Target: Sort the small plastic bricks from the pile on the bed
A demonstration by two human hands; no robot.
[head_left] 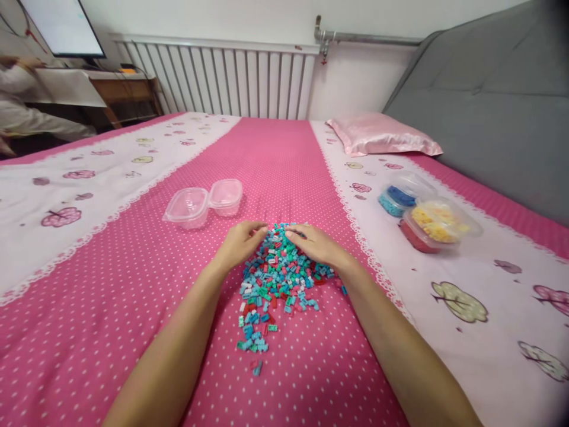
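Note:
A loose pile of small toy building bricks (284, 270), mostly turquoise, green and blue with some red, pink and white, lies on the pink dotted bedspread (222, 379). At the pile's far left edge rests my left hand (241, 243), its fingers curved inward and its thumb apart. My right hand (316, 243) mirrors it at the far right edge, thumb apart from the fingers. Both touch the bricks' edge, and I see nothing gripped in either. The fingertips are partly hidden. A few bricks trail off toward me.
Two joined clear plastic tubs (189, 204) stand beyond my left hand. On the right are lidded containers with blue pieces (393, 201) and yellow pieces (438, 222). Farther off are a pink pillow (384, 133), a grey headboard (484, 83), a radiator (249, 80) and a seated person (31, 107).

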